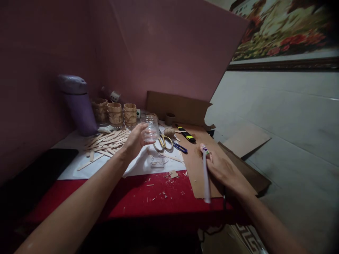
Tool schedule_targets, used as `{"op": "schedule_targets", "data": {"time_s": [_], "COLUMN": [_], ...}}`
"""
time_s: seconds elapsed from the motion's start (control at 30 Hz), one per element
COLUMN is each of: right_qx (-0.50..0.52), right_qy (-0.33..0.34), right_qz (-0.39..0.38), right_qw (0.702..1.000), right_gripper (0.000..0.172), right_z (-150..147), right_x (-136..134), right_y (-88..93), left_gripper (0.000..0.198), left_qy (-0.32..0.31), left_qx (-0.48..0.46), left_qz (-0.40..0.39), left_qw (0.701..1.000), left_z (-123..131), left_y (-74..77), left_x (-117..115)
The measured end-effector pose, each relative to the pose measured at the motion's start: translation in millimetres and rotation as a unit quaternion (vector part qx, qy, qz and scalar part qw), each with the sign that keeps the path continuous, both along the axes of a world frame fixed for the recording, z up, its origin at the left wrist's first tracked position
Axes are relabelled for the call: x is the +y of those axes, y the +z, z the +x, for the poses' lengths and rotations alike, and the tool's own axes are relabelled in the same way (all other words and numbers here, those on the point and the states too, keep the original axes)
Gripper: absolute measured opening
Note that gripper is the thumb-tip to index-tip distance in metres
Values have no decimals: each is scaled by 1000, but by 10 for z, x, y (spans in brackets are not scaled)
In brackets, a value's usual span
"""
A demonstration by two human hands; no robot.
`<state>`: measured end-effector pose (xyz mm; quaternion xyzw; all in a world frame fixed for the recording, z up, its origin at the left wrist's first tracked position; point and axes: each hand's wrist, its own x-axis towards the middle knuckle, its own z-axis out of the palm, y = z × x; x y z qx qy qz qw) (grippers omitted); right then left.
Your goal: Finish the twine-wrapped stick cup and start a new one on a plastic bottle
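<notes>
My left hand [136,137] is closed around the side of a clear plastic jar [150,129], lifted over the white sheet. On the right, over the brown board, my right hand [221,168] grips a small glue gun [204,149] with a coloured label. A long translucent glue stick [206,181] sticks out of its back towards me. Near the jar lie scissors with gold handles [164,143], a blue cutter [180,147] and a ball of twine [169,132]. A black and yellow utility knife [186,134] rests on the board, nearest to the glue gun.
Several wooden craft sticks [108,141] are piled at the left. Behind them stand stick-covered cups [130,114] and a purple bottle [81,109]. Wood scraps [173,174] litter the red cloth [119,197]. Cardboard [174,106] leans at the back; a dark cord hangs below my right hand.
</notes>
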<state>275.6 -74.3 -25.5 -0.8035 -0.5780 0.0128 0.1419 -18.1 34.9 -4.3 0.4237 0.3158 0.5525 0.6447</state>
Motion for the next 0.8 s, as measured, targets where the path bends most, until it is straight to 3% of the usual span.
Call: {"op": "schedule_targets", "data": {"time_s": [0.17, 0.3, 0.37, 0.43, 0.53, 0.67, 0.8], "right_qx": [-102, -205, -228, -147, -35, -33, -28], "right_qy": [-7, 44, 108, 229, 319, 293, 265], "right_qz": [-50, 11, 83, 125, 55, -39, -81], "right_qw": [993, 978, 964, 954, 945, 955, 960], "right_gripper": [41, 37, 32, 30, 26, 26, 33], "right_z": [-2, -144, -359, -677, -1248, -1873, -2152], "right_x": [98, 101, 123, 210, 469, 877, 1118], "right_y": [-80, 58, 182, 291, 369, 337, 261], "left_gripper": [28, 24, 25, 28, 32, 32, 34], "left_qy": [62, 117, 134, 155, 196, 261, 288], "left_qx": [-30, -57, -66, -67, -62, -51, -39], "left_qz": [5, 30, 53, 76, 105, 140, 156], "left_qw": [998, 991, 987, 983, 973, 954, 944], "left_z": [-99, -187, -215, -231, -249, -286, -335], "left_y": [126, 185, 179, 156, 108, 46, 12], "left_x": [11, 55, 90, 128, 199, 327, 422]}}
